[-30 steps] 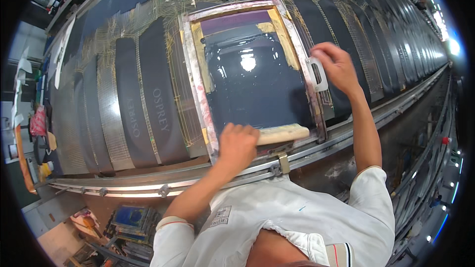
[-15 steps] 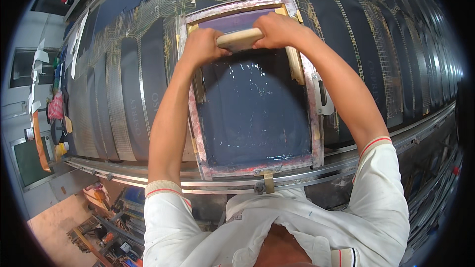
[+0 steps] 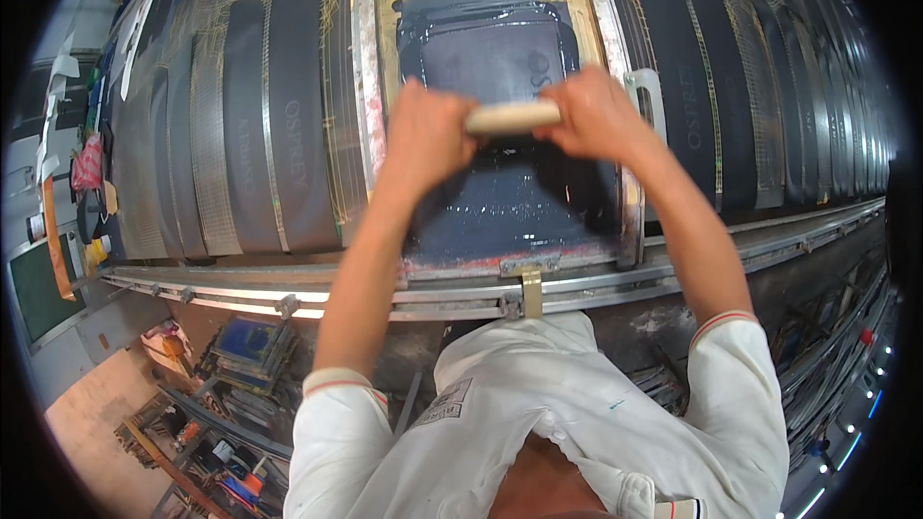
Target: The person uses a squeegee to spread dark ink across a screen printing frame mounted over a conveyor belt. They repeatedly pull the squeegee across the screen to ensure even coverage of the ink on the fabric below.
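A printing screen in a metal frame (image 3: 365,86) lies on the long table, its mesh coated with dark ink. Both hands grip a wooden-handled squeegee (image 3: 512,116) held across the middle of the screen. My left hand (image 3: 426,135) closes on its left end and my right hand (image 3: 594,113) on its right end. The blade is hidden under the hands. A grey handle (image 3: 647,96) sticks out on the frame's right side.
Dark fabric pieces (image 3: 288,125) with pale lettering lie side by side along the table, left and right of the screen. A metal rail (image 3: 288,296) runs along the table's near edge. Stacked screens (image 3: 245,346) and clutter sit on the floor at lower left.
One second ago the squeegee was at the near end with only the left hand on it. Both hands then held it at the far end; now it has come back to mid-screen.
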Demonstrator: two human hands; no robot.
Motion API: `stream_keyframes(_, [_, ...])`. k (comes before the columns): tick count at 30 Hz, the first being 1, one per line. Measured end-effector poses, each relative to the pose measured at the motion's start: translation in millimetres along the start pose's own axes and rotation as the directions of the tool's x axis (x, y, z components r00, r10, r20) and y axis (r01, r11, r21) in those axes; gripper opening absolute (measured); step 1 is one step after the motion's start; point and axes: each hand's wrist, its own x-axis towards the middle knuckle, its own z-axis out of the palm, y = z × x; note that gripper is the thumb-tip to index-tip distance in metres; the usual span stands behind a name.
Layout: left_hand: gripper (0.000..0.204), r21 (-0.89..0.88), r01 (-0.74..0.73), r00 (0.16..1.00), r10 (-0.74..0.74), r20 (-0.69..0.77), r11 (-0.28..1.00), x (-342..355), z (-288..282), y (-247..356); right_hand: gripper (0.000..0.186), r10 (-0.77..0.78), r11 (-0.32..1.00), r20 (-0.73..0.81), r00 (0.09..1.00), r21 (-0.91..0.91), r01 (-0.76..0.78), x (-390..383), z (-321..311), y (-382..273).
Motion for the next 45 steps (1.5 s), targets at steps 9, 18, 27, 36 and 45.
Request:
stream_keyframes(9, [0.016, -0.085, -0.01, 0.999, 0.006, -0.044, 0.996, -84.7, 5.6, 50.8, 0.02, -0.018, 1.0, 0.0, 1.0, 0.002, 0.018, -75.2, 22.9, -53.4])
stream_keyframes(18, [0.038, 0.026, 0.034, 0.997, -0.035, 0.074, 0.999, 118.0, -27.9, -63.7, 0.035, 0.019, 1.0, 0.068, 0.997, 0.004, -0.019, 111.1, -34.8, 77.3])
stream_keyframes(27, [0.047, 0.011, 0.12, 0.986, -0.12, 0.115, 0.993, 161.6, -29.1, -89.3, 0.04, 0.036, 0.998, 0.151, 0.988, 0.05, -0.044, 157.6, -48.4, 100.1])
stream_keyframes(36, [0.036, -0.043, 0.02, 1.0, -0.019, 0.022, 0.999, 48.3, -2.0, -31.7, 0.029, -0.009, 0.997, 0.06, 0.998, 0.079, 0.004, 47.0, -7.6, 38.2])
stream_keyframes(45, [0.022, -0.003, -0.004, 0.99, 0.003, -0.143, 1.0, -103.7, 10.7, 63.3, 0.048, 0.148, 0.921, -0.089, 0.985, 0.375, -0.105, -88.3, 12.3, -34.0])
